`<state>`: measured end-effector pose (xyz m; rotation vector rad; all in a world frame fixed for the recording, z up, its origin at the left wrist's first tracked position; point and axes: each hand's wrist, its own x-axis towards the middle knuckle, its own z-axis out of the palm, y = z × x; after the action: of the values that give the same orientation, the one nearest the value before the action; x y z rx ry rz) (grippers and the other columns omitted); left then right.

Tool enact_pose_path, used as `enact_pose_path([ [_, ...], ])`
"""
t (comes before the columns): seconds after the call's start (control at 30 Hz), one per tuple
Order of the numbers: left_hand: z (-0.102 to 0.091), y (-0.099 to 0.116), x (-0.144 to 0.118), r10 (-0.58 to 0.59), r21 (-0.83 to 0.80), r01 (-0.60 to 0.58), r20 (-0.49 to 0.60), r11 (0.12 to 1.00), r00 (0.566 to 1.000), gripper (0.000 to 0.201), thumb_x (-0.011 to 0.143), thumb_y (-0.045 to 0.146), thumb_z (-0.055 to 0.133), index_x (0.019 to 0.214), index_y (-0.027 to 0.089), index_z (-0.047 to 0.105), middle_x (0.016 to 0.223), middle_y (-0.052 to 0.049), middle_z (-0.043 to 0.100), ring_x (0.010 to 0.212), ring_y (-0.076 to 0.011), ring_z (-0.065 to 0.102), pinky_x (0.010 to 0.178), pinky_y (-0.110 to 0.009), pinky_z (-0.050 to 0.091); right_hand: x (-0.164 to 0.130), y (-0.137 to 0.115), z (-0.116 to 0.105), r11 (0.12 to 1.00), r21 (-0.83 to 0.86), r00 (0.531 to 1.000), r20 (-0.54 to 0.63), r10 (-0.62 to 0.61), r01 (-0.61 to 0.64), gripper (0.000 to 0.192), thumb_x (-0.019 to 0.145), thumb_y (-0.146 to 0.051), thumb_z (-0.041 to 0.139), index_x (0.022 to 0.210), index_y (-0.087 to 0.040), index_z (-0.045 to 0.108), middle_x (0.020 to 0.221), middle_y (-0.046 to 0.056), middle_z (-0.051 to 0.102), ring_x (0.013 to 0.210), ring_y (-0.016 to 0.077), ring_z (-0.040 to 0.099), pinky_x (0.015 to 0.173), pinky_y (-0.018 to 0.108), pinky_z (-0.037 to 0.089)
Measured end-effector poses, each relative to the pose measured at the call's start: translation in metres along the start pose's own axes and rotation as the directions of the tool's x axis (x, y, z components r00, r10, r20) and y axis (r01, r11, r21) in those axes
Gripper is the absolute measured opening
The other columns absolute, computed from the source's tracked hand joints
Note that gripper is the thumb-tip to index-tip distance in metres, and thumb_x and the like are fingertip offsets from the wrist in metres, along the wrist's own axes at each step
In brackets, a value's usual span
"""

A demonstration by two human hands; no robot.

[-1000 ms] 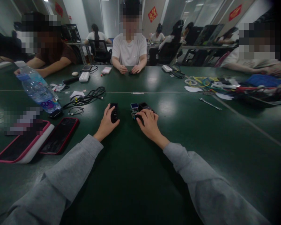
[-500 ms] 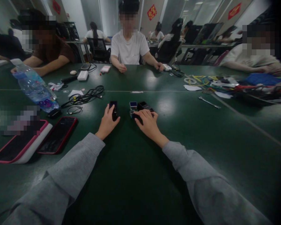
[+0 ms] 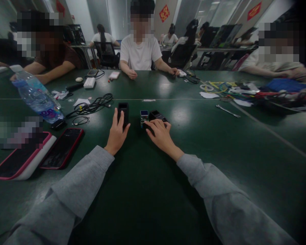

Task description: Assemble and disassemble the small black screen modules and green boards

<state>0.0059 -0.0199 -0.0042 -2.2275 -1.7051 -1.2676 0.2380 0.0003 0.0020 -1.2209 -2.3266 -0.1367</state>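
My left hand is closed around the lower part of a small black handheld device with a screen, thumb on its right side and fingers over its front and left. My right hand lies over a black casing, its fingers bent down around the near part. Beside that casing stands a small circuit board with a screen; a right fingertip reaches its lower edge. My fingers hide the near ends of both the casing and the board.
Two phones, one in a pink case and a red-edged phone, lie at left near water bottles and black cables. A wrench and tangled wires lie at right. A person in white sits opposite.
The black device in my left hand has shifted slightly up and away, and more of its casing around the screen shows. My right hand has stayed almost still.
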Motion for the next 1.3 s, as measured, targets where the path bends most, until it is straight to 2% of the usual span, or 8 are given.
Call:
enact_pose_path([
  [0.1, 0.001, 0.010, 0.003, 0.093, 0.044, -0.093, 0.000, 0.995, 0.996, 0.067, 0.101, 0.036, 0.045, 0.159, 0.021, 0.015, 0.167, -0.014, 0.009, 0.154, -0.0300, 0.013, 0.124, -0.055, 0.021, 0.000, 0.000, 0.002, 1.000, -0.005, 1.000, -0.019, -0.003, 0.003, 0.035, 0.102, -0.030, 0.043, 0.136, -0.025, 0.051, 0.127, 0.009, 0.059, 0.121, 0.0277, 0.048, 0.096, 0.045, 0.027],
  [0.23, 0.006, 0.019, 0.006, 0.135, 0.100, -0.143, 0.085, 0.985, 0.987, 0.062, 0.101, 0.034, 0.044, 0.157, 0.014, 0.024, 0.166, -0.018, 0.014, 0.153, -0.0317, 0.017, 0.125, -0.058, 0.007, 0.000, 0.001, 0.004, 1.000, -0.009, 0.999, -0.035, -0.011, 0.011, 0.035, 0.103, -0.029, 0.043, 0.136, -0.024, 0.051, 0.125, 0.009, 0.060, 0.121, 0.0272, 0.047, 0.096, 0.045, 0.026],
  [0.4, 0.009, 0.029, 0.008, 0.139, 0.105, -0.153, 0.124, 0.983, 0.982, 0.059, 0.101, 0.034, 0.043, 0.155, 0.012, 0.030, 0.166, -0.016, 0.014, 0.151, -0.0320, 0.024, 0.126, -0.057, 0.008, 0.000, 0.001, 0.004, 1.000, -0.019, 0.999, -0.037, -0.015, 0.015, 0.036, 0.102, -0.027, 0.043, 0.137, -0.023, 0.052, 0.126, 0.010, 0.060, 0.122, 0.0272, 0.047, 0.096, 0.045, 0.026],
  [0.53, 0.013, 0.032, 0.007, 0.134, 0.115, -0.151, 0.144, 0.982, 0.981, 0.061, 0.101, 0.038, 0.045, 0.155, 0.015, 0.031, 0.165, -0.013, 0.019, 0.146, -0.0328, 0.037, 0.126, -0.057, 0.011, 0.000, 0.000, 0.003, 1.000, -0.024, 0.999, -0.031, -0.011, 0.011, 0.036, 0.102, -0.026, 0.043, 0.136, -0.022, 0.052, 0.126, 0.010, 0.059, 0.122, 0.0273, 0.047, 0.095, 0.044, 0.026],
  [0.67, 0.015, 0.030, 0.007, 0.103, 0.132, -0.124, 0.152, 0.984, 0.983, 0.062, 0.100, 0.042, 0.047, 0.154, 0.014, 0.034, 0.163, -0.014, 0.023, 0.138, -0.0346, 0.047, 0.126, -0.056, 0.011, 0.000, 0.001, 0.004, 0.999, -0.035, 1.000, -0.017, -0.011, 0.010, 0.037, 0.102, -0.028, 0.043, 0.139, -0.023, 0.050, 0.127, 0.010, 0.059, 0.122, 0.0276, 0.047, 0.094, 0.045, 0.027],
  [0.9, 0.011, 0.022, 0.009, 0.092, 0.099, -0.102, 0.102, 0.990, 0.991, 0.061, 0.100, 0.044, 0.047, 0.152, 0.014, 0.039, 0.160, -0.013, 0.033, 0.144, -0.0330, 0.039, 0.127, -0.055, 0.013, 0.001, 0.000, 0.004, 0.999, -0.039, 1.000, -0.002, -0.007, 0.007, 0.039, 0.103, -0.029, 0.042, 0.141, -0.024, 0.047, 0.128, 0.010, 0.058, 0.123, 0.0280, 0.046, 0.096, 0.046, 0.028],
  [1.3, 0.006, 0.003, 0.011, 0.106, 0.129, -0.117, 0.085, 0.985, 0.991, 0.053, 0.098, 0.040, 0.052, 0.144, 0.014, 0.050, 0.151, -0.016, 0.047, 0.132, -0.0354, 0.055, 0.124, -0.062, 0.013, 0.001, 0.000, 0.003, 1.000, -0.028, 1.000, -0.011, 0.006, -0.007, 0.038, 0.102, -0.029, 0.041, 0.139, -0.024, 0.049, 0.127, 0.009, 0.058, 0.122, 0.0276, 0.047, 0.097, 0.046, 0.028],
])
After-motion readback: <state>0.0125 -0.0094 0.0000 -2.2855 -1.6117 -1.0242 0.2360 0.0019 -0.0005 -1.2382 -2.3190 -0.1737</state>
